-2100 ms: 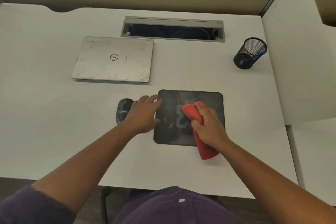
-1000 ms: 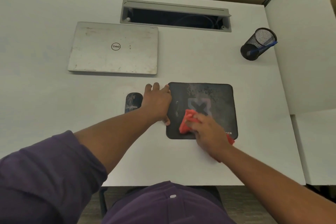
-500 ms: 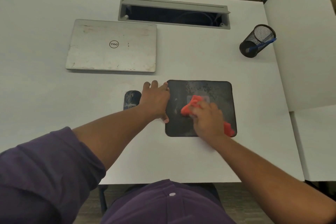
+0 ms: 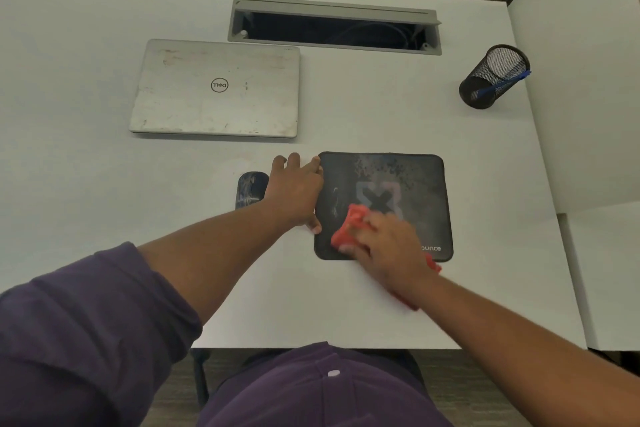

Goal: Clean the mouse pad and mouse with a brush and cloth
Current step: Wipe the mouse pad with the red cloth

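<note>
A dark mouse pad [image 4: 408,180] with a grey X logo and pale smudges lies on the white desk [image 4: 104,184]. My right hand [image 4: 388,246] presses a bunched red cloth [image 4: 349,229] onto the pad's near-left part; the cloth's tail shows under my wrist. My left hand [image 4: 294,191] lies flat with fingers spread on the desk against the pad's left edge, thumb at its near-left corner. A dark mouse [image 4: 251,189] sits just left of that hand, partly hidden by my wrist. No brush is in sight.
A closed silver laptop [image 4: 216,90] lies at the back left. An open grey cable tray [image 4: 334,24] is set into the desk behind it. A black mesh pen cup [image 4: 493,81] with a blue pen stands at the back right, beside a white partition [image 4: 588,80].
My right hand has rubbed the red cloth back and forth over the pad, from its middle to the near-left part. My left hand has stayed at the pad's left edge.
</note>
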Available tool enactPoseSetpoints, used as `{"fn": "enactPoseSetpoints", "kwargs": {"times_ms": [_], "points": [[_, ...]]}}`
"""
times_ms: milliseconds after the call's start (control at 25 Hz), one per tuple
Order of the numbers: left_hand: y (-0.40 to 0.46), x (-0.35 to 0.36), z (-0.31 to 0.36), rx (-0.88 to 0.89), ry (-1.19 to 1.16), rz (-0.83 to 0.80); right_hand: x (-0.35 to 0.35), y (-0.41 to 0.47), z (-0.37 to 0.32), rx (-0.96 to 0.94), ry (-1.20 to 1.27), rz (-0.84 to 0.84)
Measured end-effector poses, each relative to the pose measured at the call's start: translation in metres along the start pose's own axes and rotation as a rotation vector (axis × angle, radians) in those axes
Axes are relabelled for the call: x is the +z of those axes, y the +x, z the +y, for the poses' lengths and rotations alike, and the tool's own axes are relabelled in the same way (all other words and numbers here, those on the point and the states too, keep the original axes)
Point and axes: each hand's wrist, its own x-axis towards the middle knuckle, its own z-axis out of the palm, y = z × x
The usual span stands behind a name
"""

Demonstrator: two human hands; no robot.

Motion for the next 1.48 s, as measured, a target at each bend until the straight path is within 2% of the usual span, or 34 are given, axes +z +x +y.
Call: {"fn": "enactPoseSetpoints", "kwargs": {"times_ms": [120, 160, 240, 320, 400, 480, 520, 640, 680, 760, 800, 840, 920, 960, 1000, 1080, 1120, 1160, 1280, 1320, 1440, 1480], "points": [[0.0, -0.001, 0.0, 0.0, -0.006, 0.006, -0.011, 0.04, 0.004, 0.266, 0.033, 0.021], [-0.001, -0.001, 0.001, 0.0, -0.01, 0.006, -0.006, 0.036, -0.006, 0.241, 0.054, -0.002], [-0.001, 0.0, 0.0, 0.004, -0.014, 0.003, 0.011, 0.003, -0.029, 0.006, 0.06, -0.025], [-0.002, 0.002, 0.0, 0.007, -0.016, 0.01, 0.007, -0.002, -0.018, -0.117, 0.041, -0.03], [-0.002, 0.001, -0.001, 0.012, -0.02, 0.013, -0.005, 0.032, 0.005, 0.011, 0.045, 0.064], [-0.002, 0.002, -0.001, 0.01, -0.017, 0.015, -0.004, 0.044, 0.002, 0.199, 0.083, 0.071], [-0.002, 0.002, -0.001, 0.012, -0.015, 0.014, 0.004, 0.037, -0.007, 0.164, 0.077, 0.065], [-0.003, 0.002, -0.001, 0.016, -0.009, 0.013, 0.014, 0.015, -0.012, -0.207, 0.023, 0.078], [-0.002, 0.002, -0.002, 0.021, -0.011, 0.018, 0.008, 0.026, 0.001, -0.21, 0.028, 0.085], [-0.002, 0.001, -0.002, 0.023, -0.02, 0.024, -0.008, 0.056, 0.011, 0.06, 0.071, 0.139], [-0.002, 0.0, -0.002, 0.021, -0.017, 0.02, -0.006, 0.058, 0.008, 0.151, 0.067, 0.092], [-0.003, 0.0, -0.002, 0.023, -0.008, 0.016, 0.003, 0.049, -0.001, 0.126, 0.052, 0.061], [-0.002, 0.001, -0.002, 0.025, 0.006, 0.018, 0.018, 0.018, -0.012, -0.146, 0.032, 0.027], [-0.002, 0.001, -0.002, 0.029, 0.007, 0.017, 0.013, 0.015, -0.009, -0.214, 0.03, 0.012], [-0.001, 0.001, -0.003, 0.034, 0.005, 0.015, 0.005, 0.024, 0.001, -0.205, 0.05, 0.014], [0.0, 0.0, -0.003, 0.041, 0.002, 0.016, -0.007, 0.053, 0.01, 0.064, 0.11, 0.126], [0.001, -0.001, -0.003, 0.042, 0.008, 0.018, -0.007, 0.055, 0.004, 0.154, 0.112, 0.096], [0.001, -0.002, -0.003, 0.044, 0.019, 0.019, 0.001, 0.05, -0.006, 0.133, 0.093, 0.055], [0.001, 0.0, -0.004, 0.067, 0.041, 0.025, 0.014, 0.016, -0.015, -0.21, 0.033, -0.002], [0.001, 0.0, -0.005, 0.071, 0.035, 0.023, 0.007, 0.025, -0.003, -0.218, 0.019, -0.022], [0.001, 0.0, -0.005, 0.052, 0.005, 0.015, -0.009, 0.061, 0.01, 0.156, 0.063, 0.117], [0.001, 0.0, -0.004, 0.044, 0.004, 0.014, -0.002, 0.056, 0.002, 0.165, 0.066, 0.125]]}}
